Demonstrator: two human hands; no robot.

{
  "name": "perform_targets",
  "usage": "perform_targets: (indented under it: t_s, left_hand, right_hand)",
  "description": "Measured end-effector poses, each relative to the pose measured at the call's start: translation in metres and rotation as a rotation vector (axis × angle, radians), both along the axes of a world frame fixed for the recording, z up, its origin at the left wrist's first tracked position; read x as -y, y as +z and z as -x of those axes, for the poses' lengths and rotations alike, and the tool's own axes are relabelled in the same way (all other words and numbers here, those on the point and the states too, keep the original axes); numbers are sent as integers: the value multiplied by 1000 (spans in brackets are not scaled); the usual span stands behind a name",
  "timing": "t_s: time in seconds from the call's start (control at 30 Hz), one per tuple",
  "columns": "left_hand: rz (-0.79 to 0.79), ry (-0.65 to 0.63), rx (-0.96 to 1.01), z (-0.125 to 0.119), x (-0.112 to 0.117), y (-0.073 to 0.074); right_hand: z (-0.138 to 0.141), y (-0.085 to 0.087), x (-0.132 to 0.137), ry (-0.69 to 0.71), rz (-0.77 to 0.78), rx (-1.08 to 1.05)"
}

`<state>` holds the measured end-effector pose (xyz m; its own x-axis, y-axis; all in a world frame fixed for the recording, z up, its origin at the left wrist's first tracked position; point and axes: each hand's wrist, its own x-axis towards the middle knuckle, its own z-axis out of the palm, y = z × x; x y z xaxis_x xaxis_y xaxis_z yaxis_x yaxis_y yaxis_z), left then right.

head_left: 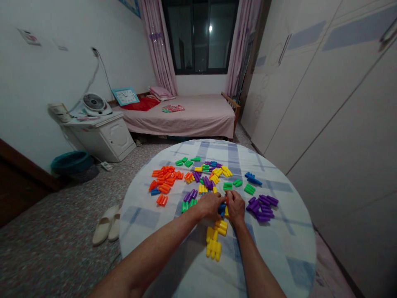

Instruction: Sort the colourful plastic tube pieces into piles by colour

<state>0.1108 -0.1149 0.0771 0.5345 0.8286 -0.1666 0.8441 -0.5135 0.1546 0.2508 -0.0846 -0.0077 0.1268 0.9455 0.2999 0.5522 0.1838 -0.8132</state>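
Note:
Toy building blocks of joined plastic pegs lie over a round table. My left hand (212, 205) is closed around a blue block (221, 210), near the table's middle. Right beside it, my right hand (235, 205) has its fingers pinched on an orange block (226, 200), which they mostly cover. Part of a yellow block (226, 212) shows between the hands. Just in front of them lie several yellow blocks (214, 249). Green and purple blocks (190, 198) sit left of my left hand, and a purple pile (263, 207) lies right of my right hand.
The tablecloth (142, 244) is white and blue checked. An orange pile (164, 180) lies at left, with green blocks (188, 163) behind it and blue blocks (253, 179) at the back right. Beyond stand a bed (192, 118), a white cabinet (105, 138) and a wardrobe (335, 136).

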Motion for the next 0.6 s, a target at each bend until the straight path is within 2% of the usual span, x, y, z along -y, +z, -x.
perform_targets:
  t_s: [0.17,0.33,0.5,0.6]
  left_hand:
    - [-15,114,101,10,8,-8]
    - [4,49,155,10,12,-15]
    - [61,-3,139,9,15,-11]
    - [38,15,115,7,18,-11]
  right_hand:
    - [1,1,0,3,5,-3]
    - [1,1,1,-1,8,11]
    - [1,2,0,7,8,19]
    - [1,1,0,3,10,18]
